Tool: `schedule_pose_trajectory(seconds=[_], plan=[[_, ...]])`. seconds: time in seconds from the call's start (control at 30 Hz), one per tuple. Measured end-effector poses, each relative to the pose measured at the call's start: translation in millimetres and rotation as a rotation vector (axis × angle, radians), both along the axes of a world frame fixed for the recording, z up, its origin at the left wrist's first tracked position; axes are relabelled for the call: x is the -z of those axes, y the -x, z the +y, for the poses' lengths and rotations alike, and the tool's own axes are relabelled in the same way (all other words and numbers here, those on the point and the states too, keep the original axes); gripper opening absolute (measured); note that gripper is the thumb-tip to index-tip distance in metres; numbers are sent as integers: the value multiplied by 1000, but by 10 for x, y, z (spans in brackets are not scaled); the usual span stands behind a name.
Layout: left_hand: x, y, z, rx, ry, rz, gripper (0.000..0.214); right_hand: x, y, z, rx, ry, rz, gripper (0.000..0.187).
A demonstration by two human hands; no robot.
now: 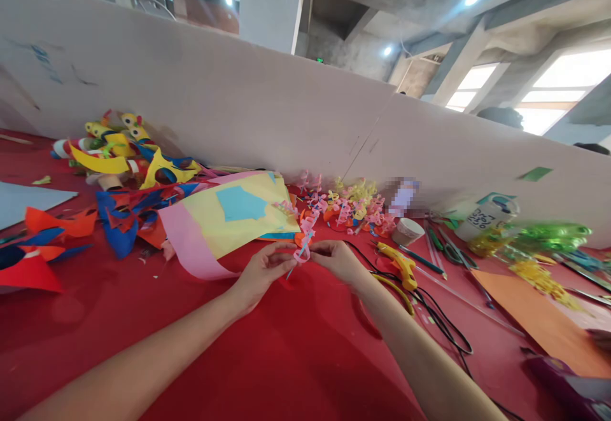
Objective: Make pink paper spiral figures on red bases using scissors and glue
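Note:
In the middle of the head view I hold up a pink curled-paper craft point(308, 225) with a thin blue stem, slightly tilted. My left hand point(260, 273) pinches the pink paper loop low on it from the left. From the other side, the fingertips of my right hand point(338, 261) close on the same loop. Just behind, a heap of similar pink and yellow paper crafts point(356, 201) lies along the board. Left of it rest pink and yellow paper sheets point(229, 227), with a blue paper piece point(242, 203) on top.
A yellow glue gun point(398, 262) with a black cord lies to the right, near scissors point(456, 252) and an orange sheet point(539, 319). Coloured scraps point(119, 217) and bottle figures point(107, 138) crowd the left. A pale board point(200, 90) stands across the red table's point(267, 357) back.

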State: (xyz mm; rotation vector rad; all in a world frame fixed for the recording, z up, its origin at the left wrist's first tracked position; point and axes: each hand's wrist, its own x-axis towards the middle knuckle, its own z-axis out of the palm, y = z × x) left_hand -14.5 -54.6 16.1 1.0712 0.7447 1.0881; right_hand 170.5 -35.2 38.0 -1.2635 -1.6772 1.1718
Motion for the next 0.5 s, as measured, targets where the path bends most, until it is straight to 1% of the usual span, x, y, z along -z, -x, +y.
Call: schedule_pose_trajectory(seconds=[0.07,0.23,0.5], plan=[[17,5,5,-2,-23,-8,36,26,16,-4,33,3,18,25],[27,6,9,-12,-3,-11,38,62,46,-38,92,12,39,22],[7,-1,2,-36,28,14,39,6,44,-102,157,9,56,26]])
